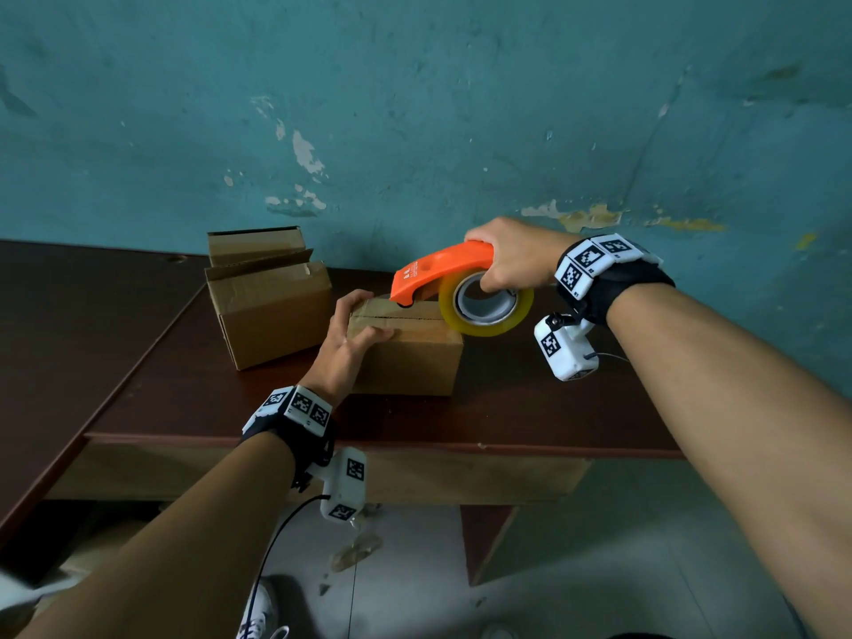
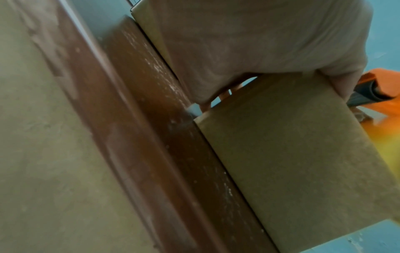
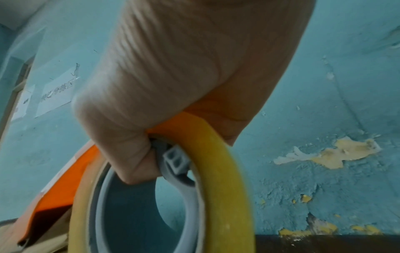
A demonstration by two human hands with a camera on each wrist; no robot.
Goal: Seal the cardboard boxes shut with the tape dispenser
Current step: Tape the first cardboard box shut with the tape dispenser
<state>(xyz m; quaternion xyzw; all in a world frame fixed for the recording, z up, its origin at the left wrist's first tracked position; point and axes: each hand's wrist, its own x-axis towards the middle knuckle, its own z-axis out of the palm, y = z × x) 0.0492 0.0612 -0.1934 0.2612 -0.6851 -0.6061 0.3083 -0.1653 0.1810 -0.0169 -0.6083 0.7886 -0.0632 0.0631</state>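
A small closed cardboard box [image 1: 410, 362] [image 2: 292, 162] sits on the dark brown table [image 1: 507, 408], its top seam showing. My left hand [image 1: 364, 318] [image 2: 259, 42] grips the box's left end, fingers over the top and thumb on the near top edge. My right hand [image 1: 495, 269] [image 3: 173, 77] is wrapped round the handle of the orange tape dispenser [image 1: 438, 267] [image 3: 65, 179] [image 2: 385, 82]. It carries a yellowish tape roll [image 1: 486, 309] [image 3: 220, 171]. The dispenser's nose touches the box top near its left end, beside my left fingers.
Two more cardboard boxes with raised flaps, one [image 1: 269, 311] in front of the other [image 1: 256, 244], stand to the left against the teal wall [image 1: 461, 108]. The table's front edge [image 1: 415, 442] runs just behind my left wrist. Bare tabletop lies to the right.
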